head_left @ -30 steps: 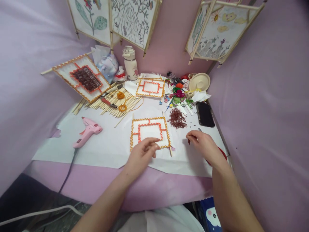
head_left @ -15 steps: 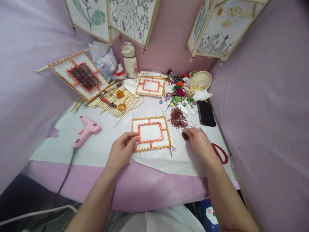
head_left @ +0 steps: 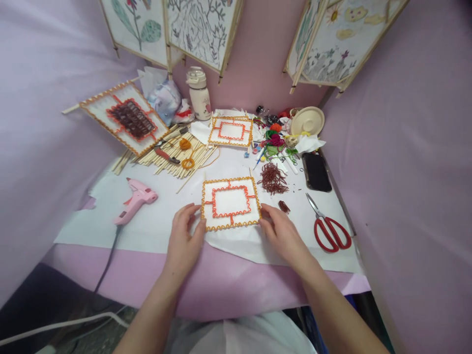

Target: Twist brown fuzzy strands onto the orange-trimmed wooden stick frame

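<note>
A white rectangular panel lies on the white paper in front of me. Wavy orange-yellow yarn runs along its border, with a red-orange yarn rectangle inside it, joined by short red-orange bars. My left hand pinches the panel's left edge between thumb and fingers. On the opposite side, my right hand grips the right edge in the same way. Just beyond the right fingers rests a small bundle of brown yarn. A loose heap of cut brown yarn sits farther back. Red-handled scissors lie open to the right.
A pink glue gun lies at left, its cord hanging off the edge. Behind are bamboo sticks, pliers, a bottle, a similar panel and coloured yarn. A phone lies right. Painted lanterns hang above.
My right hand has let go of the brown yarn bundle and moved left to the panel's right edge. My left hand has shifted slightly outward to the panel's left edge.
</note>
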`<state>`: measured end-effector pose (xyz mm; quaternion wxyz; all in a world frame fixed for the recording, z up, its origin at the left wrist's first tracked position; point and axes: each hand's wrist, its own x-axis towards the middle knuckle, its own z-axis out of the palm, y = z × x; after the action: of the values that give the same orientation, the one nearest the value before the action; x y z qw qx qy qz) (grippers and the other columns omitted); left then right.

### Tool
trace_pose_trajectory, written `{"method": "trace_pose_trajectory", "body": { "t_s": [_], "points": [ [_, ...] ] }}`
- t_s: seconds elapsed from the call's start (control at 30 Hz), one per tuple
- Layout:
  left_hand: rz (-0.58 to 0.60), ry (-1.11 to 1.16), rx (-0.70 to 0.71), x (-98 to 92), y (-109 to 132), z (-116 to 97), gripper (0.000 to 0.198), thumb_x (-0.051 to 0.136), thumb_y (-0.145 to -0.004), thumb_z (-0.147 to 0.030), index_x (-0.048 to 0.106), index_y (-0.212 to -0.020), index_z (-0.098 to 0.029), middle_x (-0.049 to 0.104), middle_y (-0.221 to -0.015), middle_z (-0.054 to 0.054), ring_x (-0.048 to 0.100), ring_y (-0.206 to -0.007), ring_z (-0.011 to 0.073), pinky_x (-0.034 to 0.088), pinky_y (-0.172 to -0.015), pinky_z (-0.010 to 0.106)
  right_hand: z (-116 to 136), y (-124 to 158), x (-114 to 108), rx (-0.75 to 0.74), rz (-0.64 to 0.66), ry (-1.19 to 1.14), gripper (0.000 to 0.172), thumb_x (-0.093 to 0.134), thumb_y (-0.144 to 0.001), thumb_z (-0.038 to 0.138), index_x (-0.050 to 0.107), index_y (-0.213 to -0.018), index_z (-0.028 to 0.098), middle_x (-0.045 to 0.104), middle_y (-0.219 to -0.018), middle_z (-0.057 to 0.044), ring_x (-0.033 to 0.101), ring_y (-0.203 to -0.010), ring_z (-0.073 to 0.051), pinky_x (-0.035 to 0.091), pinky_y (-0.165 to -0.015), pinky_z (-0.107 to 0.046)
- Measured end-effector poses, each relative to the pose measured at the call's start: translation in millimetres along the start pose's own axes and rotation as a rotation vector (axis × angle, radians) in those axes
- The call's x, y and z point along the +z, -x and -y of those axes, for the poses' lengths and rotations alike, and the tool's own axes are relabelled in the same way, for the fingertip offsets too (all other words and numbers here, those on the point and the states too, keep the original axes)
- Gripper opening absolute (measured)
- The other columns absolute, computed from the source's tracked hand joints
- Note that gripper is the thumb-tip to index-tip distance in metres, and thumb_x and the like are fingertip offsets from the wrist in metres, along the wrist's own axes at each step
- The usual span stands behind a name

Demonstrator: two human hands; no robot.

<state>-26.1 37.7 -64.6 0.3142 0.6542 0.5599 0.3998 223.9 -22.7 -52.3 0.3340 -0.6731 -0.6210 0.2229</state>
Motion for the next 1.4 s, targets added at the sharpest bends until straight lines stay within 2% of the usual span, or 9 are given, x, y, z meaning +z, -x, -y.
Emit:
{"method": "trace_pose_trajectory", "body": {
  "t_s": [0.4,0.53,0.93,1.03,1.07,1.2,1.27,1.33,1.4],
  "points": [
    [0.193,0.216,-0.032,26.8,58,-31,0.036,0.054,-0.093,-0.025,0.05,-0.128,-0.028,0.028,-0.153,0.011,0.025,-0.146,0.0261,0.029,-0.118,0.049,-9,-40,14,-0.069,-0.007,0.145,0.044,0.048,-0.091,0.028,0.052,-0.132,0.013,0.057,-0.131,-0.018,0.05,-0.122,-0.032,0.039,-0.104,-0.053],
    [0.271,0.203,-0.063,20.8,63,-35,0.037,0.054,-0.091,-0.023,0.05,-0.128,-0.027,0.027,-0.152,0.012,0.023,-0.147,0.0266,0.026,-0.119,0.052,-13,-47,24,-0.109,-0.038,0.183,0.045,0.046,-0.091,0.03,0.052,-0.132,0.011,0.053,-0.135,-0.021,0.047,-0.126,-0.033,0.037,-0.107,-0.054],
    [0.33,0.275,-0.118,-0.4,65,-32,0.039,0.057,-0.087,-0.019,0.052,-0.125,-0.026,0.034,-0.149,0.011,0.035,-0.14,0.0259,0.042,-0.111,0.044,-14,-61,46,-0.212,-0.063,0.329,0.048,0.044,-0.094,0.035,0.052,-0.133,0.008,0.052,-0.139,-0.022,0.047,-0.128,-0.034,0.037,-0.109,-0.052],
    [0.389,0.162,-0.09,-25.1,46,-33,0.04,0.057,-0.089,-0.027,0.051,-0.127,-0.023,0.053,-0.132,0.014,0.056,-0.119,0.0238,0.052,-0.098,0.041,-11,-64,46,-0.226,-0.055,0.386,0.047,0.043,-0.095,0.034,0.05,-0.134,0.008,0.051,-0.141,-0.021,0.046,-0.13,-0.034,0.033,-0.111,-0.055],
    [0.342,0.088,-0.092,-37.4,34,-31,0.038,0.055,-0.091,-0.031,0.051,-0.127,-0.022,0.06,-0.121,0.013,0.061,-0.108,0.0225,0.053,-0.094,0.041,-10,-64,46,-0.233,-0.062,0.404,0.047,0.043,-0.096,0.034,0.049,-0.135,0.009,0.05,-0.142,-0.021,0.044,-0.131,-0.034,0.031,-0.112,-0.056],
    [-0.162,-0.362,0.036,-91.7,-27,-7,0.041,0.055,-0.088,-0.038,0.055,-0.124,-0.016,0.059,-0.124,0.016,0.056,-0.116,0.0292,0.047,-0.098,0.046,-4,-58,40,-0.285,-0.145,0.393,0.049,0.044,-0.097,0.039,0.047,-0.136,0.011,0.045,-0.147,-0.02,0.04,-0.135,-0.033,0.026,-0.114,-0.056],
    [-0.251,-0.614,-0.055,-111.8,-54,13,0.054,0.059,-0.083,-0.041,0.054,-0.127,-0.01,0.055,-0.128,0.022,0.048,-0.125,0.0371,0.04,-0.104,0.053,-2,-53,33,-0.3,-0.19,0.351,0.049,0.045,-0.097,0.041,0.047,-0.137,0.013,0.046,-0.146,-0.019,0.041,-0.134,-0.032,0.026,-0.113,-0.056],
    [-0.2,-0.777,-0.217,-123.1,-74,32,0.064,0.063,-0.078,-0.046,0.054,-0.128,-0.006,0.053,-0.129,0.026,0.046,-0.126,0.043,0.039,-0.101,0.056,-3,-47,21,-0.295,-0.215,0.315,0.048,0.045,-0.097,0.043,0.047,-0.136,0.016,0.048,-0.144,-0.017,0.043,-0.131,-0.032,0.029,-0.111,-0.055],
    [-0.061,-0.863,-0.266,-127.0,-85,47,0.064,0.065,-0.074,-0.046,0.058,-0.122,-0.005,0.057,-0.121,0.027,0.051,-0.118,0.0436,0.041,-0.098,0.053,-7,-40,4,-0.265,-0.234,0.297,0.047,0.047,-0.096,0.044,0.048,-0.136,0.019,0.051,-0.141,-0.015,0.045,-0.129,-0.031,0.031,-0.109,-0.055]
  ]
}}
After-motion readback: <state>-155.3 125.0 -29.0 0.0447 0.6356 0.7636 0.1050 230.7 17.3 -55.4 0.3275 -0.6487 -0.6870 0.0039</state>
